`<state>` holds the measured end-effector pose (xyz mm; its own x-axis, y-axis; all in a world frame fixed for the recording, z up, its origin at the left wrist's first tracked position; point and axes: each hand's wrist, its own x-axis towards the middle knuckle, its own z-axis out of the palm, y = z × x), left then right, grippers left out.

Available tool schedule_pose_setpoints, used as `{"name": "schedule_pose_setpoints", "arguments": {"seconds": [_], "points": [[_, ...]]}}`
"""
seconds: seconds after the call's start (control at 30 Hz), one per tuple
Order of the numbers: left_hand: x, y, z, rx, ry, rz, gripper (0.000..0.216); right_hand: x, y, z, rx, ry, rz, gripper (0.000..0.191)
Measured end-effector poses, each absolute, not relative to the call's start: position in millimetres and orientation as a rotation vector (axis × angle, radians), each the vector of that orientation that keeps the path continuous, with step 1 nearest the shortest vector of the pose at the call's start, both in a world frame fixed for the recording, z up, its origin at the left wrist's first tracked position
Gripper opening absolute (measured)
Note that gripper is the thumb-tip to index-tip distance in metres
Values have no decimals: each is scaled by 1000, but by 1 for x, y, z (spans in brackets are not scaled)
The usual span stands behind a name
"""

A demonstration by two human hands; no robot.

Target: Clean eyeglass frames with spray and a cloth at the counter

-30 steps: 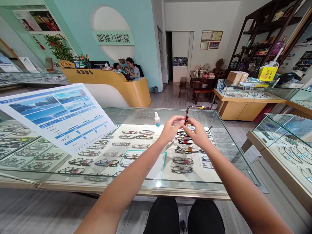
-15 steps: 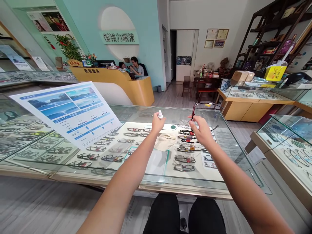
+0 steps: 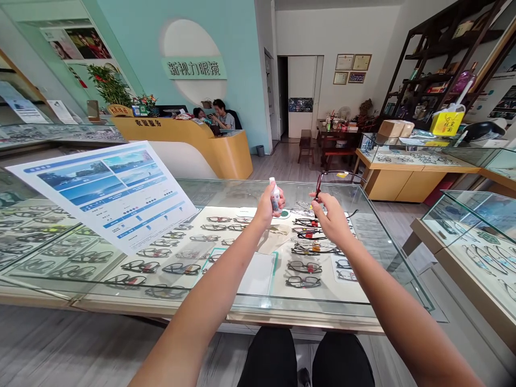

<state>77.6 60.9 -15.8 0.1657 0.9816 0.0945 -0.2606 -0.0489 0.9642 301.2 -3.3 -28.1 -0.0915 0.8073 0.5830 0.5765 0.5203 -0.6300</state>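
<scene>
My left hand is closed around a small white bottle with a white top, held upright above the glass counter. To its right, my right hand pinches a pair of dark red eyeglasses by the frame. One thin temple of the glasses reaches out to the right, with a yellow tag near it. Under both hands is the glass display case. Rows of spectacle frames lie inside it. A beige cloth is visible below my left hand, partly hidden by the arm.
A printed sheet stands tilted on the counter at left. Another glass case is on the right. Two people sit behind the yellow reception desk at the back. A yellow bag rests on the far right counter.
My left hand has turned and shifted slightly right, so more of the bottle's labelled body shows. My right hand keeps the glasses in nearly the same place. The camera view has shifted slightly.
</scene>
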Motion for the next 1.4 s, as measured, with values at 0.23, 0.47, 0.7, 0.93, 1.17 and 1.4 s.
{"name": "schedule_pose_setpoints", "arguments": {"seconds": [0.23, 0.47, 0.7, 0.93, 1.17, 1.4], "points": [[80, 41, -1, 1051, 516, 797, 87, 297, -7, -24, -1052, -1799, 437, 39], [85, 35, -5, 1042, 449, 709, 82, 292, -15, -18, -995, -1784, 526, 38], [103, 32, -19, 1089, 540, 787, 76, 281, -28, -15, -776, -1730, 685, 36], [107, 29, -21, 1053, 597, 835, 75, 278, -29, -18, -784, -1700, 767, 41], [106, 28, -23, 1043, 550, 802, 76, 276, -25, -16, -788, -1556, 881, 45], [105, 31, -27, 1118, 545, 802, 78, 278, -23, -15, -782, -1531, 961, 46]]}}
